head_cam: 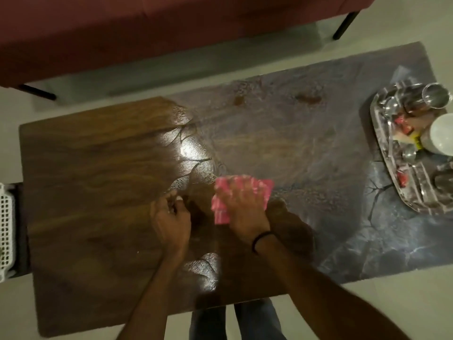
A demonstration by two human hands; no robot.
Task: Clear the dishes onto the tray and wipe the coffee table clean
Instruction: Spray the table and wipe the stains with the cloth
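A glossy brown coffee table (85, 182) fills the view. My right hand (245, 207) presses flat on a pink cloth (225, 200) near the table's middle. My left hand (170, 217) rests just left of it on the table, fingers curled, holding nothing that I can see. A shiny metal tray (389, 168) sits at the table's right end. It holds a steel tumbler (434, 96), a white cup (438, 136), spoons and small red wrappers. Two brown stains (307, 98) show on the far side of the table.
A dark red sofa (122, 33) with black legs stands beyond the table. A white plastic basket (6, 231) is at the left edge. The floor is pale tile, and my legs show below the table's near edge.
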